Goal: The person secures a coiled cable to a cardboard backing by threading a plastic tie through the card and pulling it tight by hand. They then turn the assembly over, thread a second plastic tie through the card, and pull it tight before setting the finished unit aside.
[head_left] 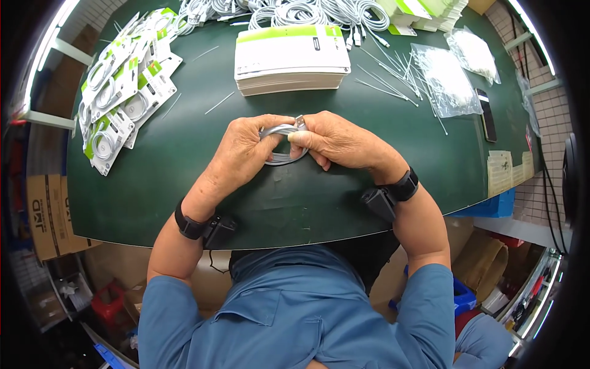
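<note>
White and green retail packs (pixel 120 92), each showing a coiled cable behind clear plastic, fan out at the far left of our dark green table (pixel 184 184). Moving right, our left hand (pixel 246 150) is curled around the left side of a small coil of grey-white cable (pixel 281 144), fingers closed over the loops and thumb on top. The coil sits just above the table surface at the middle, between both hands; it stands roughly flat-on to us, its wider span running left to right, and a small metal plug end (pixel 300 121) sticks up from its top edge, pointing away from us. Our right hand (pixel 338 141) pinches the coil's right side, fingertips clamped near the plug, other fingers folded beneath. Both wrists carry black straps with small black boxes (pixel 218 230).

Behind the hands lies a stack of white cards with green bands (pixel 290 58), well apart from the coil. Beyond it we see a heap of loose white cables (pixel 307 12). Farther right, thin white cable ties (pixel 393 77) scatter beside clear bags (pixel 448 80) of more ties, then a dark phone (pixel 485 114). Nothing lies between our hands and the stack.
</note>
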`<action>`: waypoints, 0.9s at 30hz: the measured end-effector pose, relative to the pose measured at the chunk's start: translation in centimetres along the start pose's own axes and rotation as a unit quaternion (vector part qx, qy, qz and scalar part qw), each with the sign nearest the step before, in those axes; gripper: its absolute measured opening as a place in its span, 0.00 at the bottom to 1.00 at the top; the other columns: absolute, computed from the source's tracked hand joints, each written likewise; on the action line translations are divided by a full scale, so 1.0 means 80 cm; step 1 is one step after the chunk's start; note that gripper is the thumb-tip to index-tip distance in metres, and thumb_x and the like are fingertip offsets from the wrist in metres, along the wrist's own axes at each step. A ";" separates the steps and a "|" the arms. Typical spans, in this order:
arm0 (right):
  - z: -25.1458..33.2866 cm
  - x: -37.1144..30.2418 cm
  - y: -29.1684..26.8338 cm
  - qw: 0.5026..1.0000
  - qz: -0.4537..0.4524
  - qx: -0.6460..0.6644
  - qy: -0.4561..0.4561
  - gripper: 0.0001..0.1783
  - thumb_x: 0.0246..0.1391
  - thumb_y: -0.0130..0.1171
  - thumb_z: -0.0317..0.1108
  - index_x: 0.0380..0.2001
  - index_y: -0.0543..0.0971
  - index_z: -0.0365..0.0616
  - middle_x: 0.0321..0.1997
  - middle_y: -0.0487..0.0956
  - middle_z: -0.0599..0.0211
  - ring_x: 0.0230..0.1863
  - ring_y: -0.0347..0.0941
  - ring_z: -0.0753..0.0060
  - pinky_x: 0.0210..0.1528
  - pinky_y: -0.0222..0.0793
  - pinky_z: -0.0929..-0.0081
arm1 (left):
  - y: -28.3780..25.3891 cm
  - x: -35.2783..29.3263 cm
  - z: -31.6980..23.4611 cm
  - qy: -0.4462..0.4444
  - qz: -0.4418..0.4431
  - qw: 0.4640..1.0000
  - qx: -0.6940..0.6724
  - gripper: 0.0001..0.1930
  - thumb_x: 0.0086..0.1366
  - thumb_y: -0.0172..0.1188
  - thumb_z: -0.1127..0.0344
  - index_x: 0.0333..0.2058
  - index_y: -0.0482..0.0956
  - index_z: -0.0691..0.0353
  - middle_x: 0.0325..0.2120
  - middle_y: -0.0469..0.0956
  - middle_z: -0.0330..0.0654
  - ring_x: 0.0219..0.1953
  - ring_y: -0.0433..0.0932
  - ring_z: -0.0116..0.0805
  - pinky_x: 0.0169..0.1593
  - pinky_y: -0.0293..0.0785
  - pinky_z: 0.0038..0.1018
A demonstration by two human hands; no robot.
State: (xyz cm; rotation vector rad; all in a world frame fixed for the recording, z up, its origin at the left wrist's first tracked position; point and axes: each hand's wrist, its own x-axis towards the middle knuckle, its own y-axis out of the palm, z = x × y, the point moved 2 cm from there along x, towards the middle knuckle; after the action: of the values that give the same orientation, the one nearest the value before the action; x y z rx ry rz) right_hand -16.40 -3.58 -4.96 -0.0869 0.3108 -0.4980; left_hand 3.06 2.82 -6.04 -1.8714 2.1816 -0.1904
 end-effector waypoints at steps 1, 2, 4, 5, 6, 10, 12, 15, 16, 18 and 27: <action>0.002 0.000 0.000 1.000 0.001 -0.004 0.001 0.21 0.74 0.52 0.46 0.33 0.80 0.39 0.26 0.77 0.72 0.19 0.68 0.83 0.25 0.67 0.81 | -0.001 0.001 -0.001 -0.003 0.011 1.000 0.005 0.17 0.68 0.58 0.73 0.53 0.85 0.60 0.32 0.85 0.36 0.25 0.72 0.18 0.30 0.76 0.19; 0.005 0.000 0.003 1.000 0.002 -0.002 0.011 0.21 0.73 0.52 0.46 0.34 0.80 0.39 0.26 0.76 0.72 0.20 0.68 0.83 0.25 0.68 0.81 | -0.006 0.002 -0.002 0.000 0.008 1.000 0.002 0.17 0.68 0.58 0.73 0.53 0.85 0.60 0.32 0.85 0.36 0.25 0.72 0.18 0.30 0.76 0.19; 0.010 -0.002 0.007 1.000 0.003 0.001 0.030 0.21 0.73 0.53 0.45 0.34 0.80 0.38 0.26 0.76 0.73 0.22 0.69 0.84 0.27 0.69 0.81 | -0.014 0.006 -0.002 -0.042 0.059 0.997 0.009 0.16 0.68 0.58 0.72 0.52 0.86 0.61 0.32 0.85 0.37 0.25 0.73 0.18 0.30 0.76 0.19; 0.011 -0.002 0.008 1.000 0.003 -0.005 0.030 0.21 0.73 0.53 0.45 0.34 0.80 0.38 0.26 0.76 0.73 0.22 0.69 0.84 0.27 0.69 0.81 | -0.017 0.008 -0.003 -0.062 0.085 0.994 0.013 0.15 0.68 0.58 0.72 0.51 0.86 0.61 0.33 0.85 0.38 0.25 0.73 0.18 0.30 0.76 0.19; 0.009 0.000 0.011 1.000 -0.003 -0.009 0.016 0.20 0.73 0.54 0.45 0.35 0.80 0.38 0.26 0.76 0.73 0.23 0.69 0.84 0.28 0.70 0.81 | -0.022 0.007 -0.005 -0.058 0.080 0.995 0.013 0.15 0.68 0.58 0.72 0.51 0.86 0.61 0.33 0.85 0.38 0.25 0.73 0.18 0.30 0.76 0.19; 0.005 0.006 0.015 1.000 -0.016 -0.020 -0.011 0.19 0.73 0.54 0.43 0.36 0.80 0.37 0.26 0.75 0.74 0.25 0.70 0.84 0.30 0.71 0.81 | -0.031 0.008 -0.009 -0.075 0.139 0.983 -0.091 0.15 0.66 0.60 0.70 0.50 0.85 0.67 0.31 0.84 0.39 0.25 0.74 0.19 0.28 0.74 0.19; 0.007 0.006 0.014 1.000 -0.016 -0.016 0.004 0.18 0.73 0.54 0.43 0.36 0.80 0.37 0.26 0.75 0.74 0.26 0.71 0.84 0.31 0.72 0.81 | -0.033 0.008 -0.011 -0.093 0.113 0.983 -0.107 0.17 0.65 0.61 0.69 0.50 0.84 0.70 0.29 0.83 0.38 0.25 0.75 0.20 0.27 0.72 0.19; 0.012 0.005 0.014 0.999 -0.027 -0.006 -0.029 0.18 0.73 0.53 0.42 0.37 0.80 0.37 0.27 0.76 0.74 0.27 0.71 0.83 0.31 0.73 0.81 | -0.033 0.009 -0.013 -0.092 0.079 0.988 -0.097 0.20 0.64 0.63 0.69 0.54 0.80 0.72 0.28 0.81 0.37 0.24 0.75 0.21 0.27 0.72 0.19; 0.014 0.004 0.012 0.999 -0.033 0.000 -0.042 0.17 0.73 0.53 0.41 0.37 0.80 0.37 0.28 0.77 0.73 0.27 0.72 0.83 0.31 0.73 0.81 | -0.033 0.012 -0.017 -0.085 0.056 0.991 -0.089 0.23 0.64 0.64 0.69 0.57 0.77 0.73 0.27 0.81 0.37 0.24 0.75 0.21 0.27 0.72 0.19; 0.010 0.005 0.010 0.995 -0.063 0.003 -0.077 0.18 0.72 0.54 0.42 0.36 0.79 0.35 0.26 0.77 0.71 0.25 0.73 0.82 0.30 0.73 0.79 | -0.033 0.010 -0.032 -0.068 0.043 0.994 -0.071 0.27 0.63 0.65 0.69 0.60 0.74 0.73 0.27 0.80 0.36 0.24 0.76 0.21 0.27 0.72 0.19; 0.021 -0.015 -0.021 0.964 -0.191 0.069 -0.172 0.22 0.68 0.53 0.43 0.31 0.81 0.32 0.21 0.78 0.66 0.22 0.75 0.77 0.26 0.73 0.77 | -0.001 -0.054 -0.113 0.347 -0.360 0.777 0.383 0.43 0.60 0.68 0.73 0.72 0.57 0.66 0.60 0.72 0.53 0.59 0.73 0.50 0.55 0.71 0.35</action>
State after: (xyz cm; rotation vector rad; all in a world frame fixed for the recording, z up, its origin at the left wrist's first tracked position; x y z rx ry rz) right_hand -17.65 -4.49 -2.77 -0.0959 -0.0866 -0.8722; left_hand 1.22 6.45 3.10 -2.1081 1.1213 -1.8396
